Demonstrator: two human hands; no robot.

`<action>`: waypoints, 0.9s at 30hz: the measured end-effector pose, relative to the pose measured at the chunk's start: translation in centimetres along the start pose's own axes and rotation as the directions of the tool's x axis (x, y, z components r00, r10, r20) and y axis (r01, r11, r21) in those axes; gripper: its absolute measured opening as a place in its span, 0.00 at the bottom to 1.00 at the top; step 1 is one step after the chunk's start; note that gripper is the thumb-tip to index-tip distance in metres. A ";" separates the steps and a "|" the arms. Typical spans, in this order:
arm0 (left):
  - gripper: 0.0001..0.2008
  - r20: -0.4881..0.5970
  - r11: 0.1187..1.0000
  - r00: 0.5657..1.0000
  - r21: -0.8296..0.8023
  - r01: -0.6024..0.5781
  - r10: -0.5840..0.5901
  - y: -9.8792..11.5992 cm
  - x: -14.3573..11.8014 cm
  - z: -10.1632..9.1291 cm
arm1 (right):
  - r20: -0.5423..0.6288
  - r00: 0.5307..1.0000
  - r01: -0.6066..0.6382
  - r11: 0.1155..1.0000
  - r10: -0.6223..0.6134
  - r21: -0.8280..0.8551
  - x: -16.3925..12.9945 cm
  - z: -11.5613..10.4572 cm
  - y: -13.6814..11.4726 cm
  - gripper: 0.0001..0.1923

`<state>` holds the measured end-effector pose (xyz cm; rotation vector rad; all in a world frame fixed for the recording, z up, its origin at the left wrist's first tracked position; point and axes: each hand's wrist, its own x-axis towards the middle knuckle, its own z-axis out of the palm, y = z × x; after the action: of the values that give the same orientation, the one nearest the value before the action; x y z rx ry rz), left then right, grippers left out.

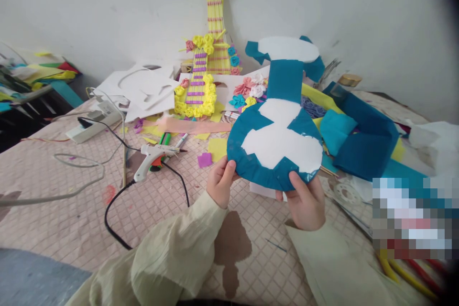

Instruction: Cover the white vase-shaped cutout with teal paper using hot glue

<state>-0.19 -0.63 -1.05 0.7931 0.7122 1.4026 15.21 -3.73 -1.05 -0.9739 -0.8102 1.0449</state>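
Both hands grip a cutout of white card partly covered with teal paper [283, 143]. Its wide rounded end is toward me; a teal neck [285, 79] rises from it to a white oval head [289, 49] with teal flaps. My left hand [221, 181] pinches the lower left edge, thumb on top. On the lower right edge, my right hand [306, 203] holds with its thumb on the face and fingers underneath. Left of the cutout, a white glue gun [152, 158] rests on the table beside green markers [165, 141].
Flower-trimmed yellow paper guitars [217, 33] lean at the back wall. White card sheets [147, 88] and a power strip [95, 122] lie left. Folded teal paper [369, 138] is heaped right, near red and yellow handles [412, 272]. Black cord [111, 215] crosses the patterned tablecloth [79, 220].
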 end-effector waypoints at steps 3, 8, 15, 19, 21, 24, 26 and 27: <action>0.16 -0.001 1.000 1.000 -0.010 0.007 -0.007 -0.1 0.2 -0.3 | 0.022 1.000 0.009 1.000 -0.009 -0.003 0.0 0.0 0.0 0.12; 0.15 -0.049 0.983 0.995 -0.167 0.080 -0.090 0.1 0.1 0.1 | 0.048 0.996 0.072 0.997 -0.070 -0.041 -0.4 -0.1 0.3 0.13; 0.18 -0.143 0.989 0.987 -0.136 0.060 -0.080 -0.1 0.1 0.6 | 0.052 0.993 0.112 0.985 -0.105 -0.135 -1.4 0.3 0.6 0.12; 0.17 -0.104 0.999 0.995 -0.032 -0.015 0.012 -0.7 0.4 -0.2 | 0.020 0.996 0.089 0.981 -0.087 -0.172 -1.8 0.7 0.2 0.13; 0.16 -0.103 0.998 0.993 0.033 -0.058 0.061 -0.9 0.4 -0.5 | 0.014 0.998 0.064 0.982 -0.063 -0.178 -1.8 0.8 0.1 0.13; 0.16 -0.104 0.997 0.992 0.047 -0.065 0.070 -1.0 0.4 -0.6 | 0.008 0.999 0.040 0.988 -0.039 -0.152 -1.6 0.6 0.2 0.16; 0.16 -0.109 0.999 0.993 0.007 -0.038 0.038 -0.8 0.4 -0.5 | 0.005 0.999 0.033 0.991 -0.033 -0.127 -1.2 0.2 0.5 0.21; 0.15 -0.110 0.999 0.994 -0.024 -0.020 0.017 -0.7 0.4 -0.5 | 0.002 0.999 0.033 0.993 -0.033 -0.117 -1.0 0.0 0.7 0.23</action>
<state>-0.15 -0.17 -1.92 0.7086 0.7715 1.4782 14.66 -4.53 -1.79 -1.0562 -0.8934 0.9772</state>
